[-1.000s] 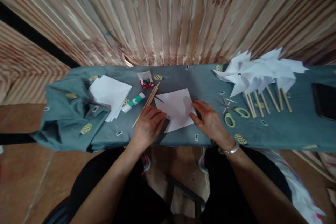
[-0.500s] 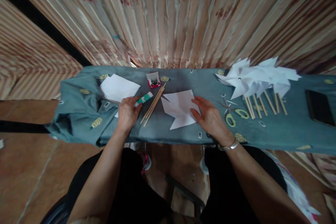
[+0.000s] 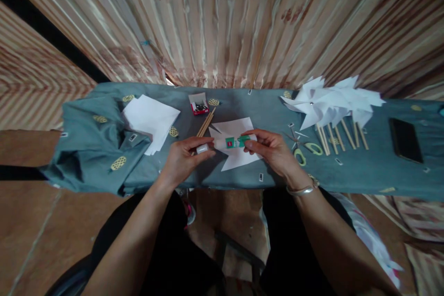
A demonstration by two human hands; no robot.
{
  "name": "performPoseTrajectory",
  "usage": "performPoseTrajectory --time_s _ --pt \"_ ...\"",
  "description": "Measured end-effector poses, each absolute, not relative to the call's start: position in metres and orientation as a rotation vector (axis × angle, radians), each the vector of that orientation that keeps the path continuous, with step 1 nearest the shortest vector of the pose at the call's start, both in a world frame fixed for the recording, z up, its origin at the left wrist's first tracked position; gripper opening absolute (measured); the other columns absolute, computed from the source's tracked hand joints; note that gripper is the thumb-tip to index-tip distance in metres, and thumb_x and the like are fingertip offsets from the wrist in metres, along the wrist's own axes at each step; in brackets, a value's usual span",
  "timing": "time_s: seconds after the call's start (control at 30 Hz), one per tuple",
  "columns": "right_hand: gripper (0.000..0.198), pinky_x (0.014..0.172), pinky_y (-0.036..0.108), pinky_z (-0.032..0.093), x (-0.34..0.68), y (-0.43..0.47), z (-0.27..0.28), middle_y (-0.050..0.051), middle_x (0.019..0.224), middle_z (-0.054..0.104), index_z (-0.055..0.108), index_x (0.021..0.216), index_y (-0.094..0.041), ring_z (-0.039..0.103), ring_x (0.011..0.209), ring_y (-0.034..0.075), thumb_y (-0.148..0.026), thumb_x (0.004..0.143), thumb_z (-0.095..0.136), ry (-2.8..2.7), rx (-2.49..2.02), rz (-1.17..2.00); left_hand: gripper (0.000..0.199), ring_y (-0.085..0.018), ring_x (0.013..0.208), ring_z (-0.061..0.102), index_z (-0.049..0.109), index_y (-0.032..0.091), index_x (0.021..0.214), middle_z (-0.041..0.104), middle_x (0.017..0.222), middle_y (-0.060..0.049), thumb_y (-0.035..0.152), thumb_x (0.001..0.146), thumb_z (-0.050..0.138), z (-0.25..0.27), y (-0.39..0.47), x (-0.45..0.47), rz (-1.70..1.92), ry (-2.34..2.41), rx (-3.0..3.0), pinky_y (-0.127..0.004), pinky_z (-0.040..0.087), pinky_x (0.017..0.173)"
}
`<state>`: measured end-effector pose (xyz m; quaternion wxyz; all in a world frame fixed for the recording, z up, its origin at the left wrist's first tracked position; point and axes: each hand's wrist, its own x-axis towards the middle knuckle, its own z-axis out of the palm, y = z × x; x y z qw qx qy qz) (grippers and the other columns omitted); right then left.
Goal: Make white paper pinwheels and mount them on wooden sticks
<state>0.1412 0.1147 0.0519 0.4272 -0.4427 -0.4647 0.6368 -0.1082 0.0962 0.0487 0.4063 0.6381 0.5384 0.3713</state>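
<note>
Above the table, my right hand (image 3: 265,145) is closed on a green and white glue stick (image 3: 230,143) that lies level and points left. My left hand (image 3: 185,157) pinches a small white cap (image 3: 202,148), apart from the glue stick's left end. Under the glue stick, a white paper sheet (image 3: 239,162) with cut slits rests on the cloth. Several thin wooden sticks (image 3: 207,122) lie just beyond my left hand, their near ends hidden by it. Right of my right hand are open scissors with light green handles (image 3: 313,149).
A red and white box of metal pins (image 3: 199,104) stands at the back. White paper sheets (image 3: 149,118) lie at the left. Paper pinwheels on sticks (image 3: 326,104) are piled at the right, with a dark phone (image 3: 405,139) beyond. A curtain (image 3: 222,27) hangs behind the table.
My left hand has picked up the glue stick from the left and moved right. My right hand has let go of the cut paper and now holds the glue stick; the cap is off.
</note>
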Motion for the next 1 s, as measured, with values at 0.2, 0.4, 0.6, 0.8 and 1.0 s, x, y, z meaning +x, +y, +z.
performPoseTrajectory --time_s 0.2,0.4,0.6,0.8,1.0 --pt "0.033 0.069 0.017 0.059 0.137 0.112 0.047 -0.001 0.083 0.078 0.077 0.088 -0.022 0.073 0.07 0.01 -0.029 0.059 0.094 -0.69 -0.982 1.851 0.035 -0.03 0.115 0.065 0.074 0.018 0.11 0.07 0.123 -0.012 0.029 0.078 0.066 0.032 0.121 -0.137 0.913 1.742 1.886 -0.044 0.05 0.102" --pt "0.034 0.079 0.019 0.062 0.117 0.103 0.041 -0.002 0.086 0.079 0.076 0.089 -0.023 0.076 0.079 0.012 -0.022 0.059 0.093 -0.593 -0.841 1.957 0.043 -0.028 0.115 0.063 0.074 0.021 0.11 0.068 0.124 -0.009 0.039 0.071 0.079 0.037 0.112 -0.099 1.214 1.314 1.462 -0.042 0.049 0.102" --pt "0.033 0.083 0.025 0.063 0.107 0.096 0.046 -0.002 0.09 0.08 0.076 0.09 -0.023 0.077 0.083 0.014 -0.027 0.062 0.093 -0.673 -0.903 1.885 0.037 -0.017 0.084 0.066 0.079 0.018 0.091 0.075 0.088 -0.003 0.04 0.062 0.088 0.048 0.096 -0.054 1.264 0.944 0.706 -0.032 0.05 0.088" --pt "0.032 0.066 0.023 0.063 0.108 0.095 0.046 0.002 0.079 0.08 0.077 0.085 -0.021 0.074 0.066 0.013 -0.035 0.062 0.092 -0.719 -1.017 1.852 0.032 -0.015 0.078 0.063 0.079 0.017 0.084 0.075 0.081 -0.002 0.041 0.063 0.087 0.052 0.102 -0.053 1.311 1.023 0.683 -0.03 0.047 0.083" --pt "0.028 0.066 0.021 0.063 0.111 0.092 0.04 0.002 0.074 0.079 0.077 0.078 -0.019 0.073 0.063 0.012 -0.04 0.064 0.091 -0.643 -1.003 1.92 0.032 -0.015 0.078 0.063 0.079 0.017 0.084 0.075 0.083 -0.002 0.041 0.064 0.087 0.053 0.1 -0.054 1.277 0.979 0.696 -0.03 0.047 0.084"
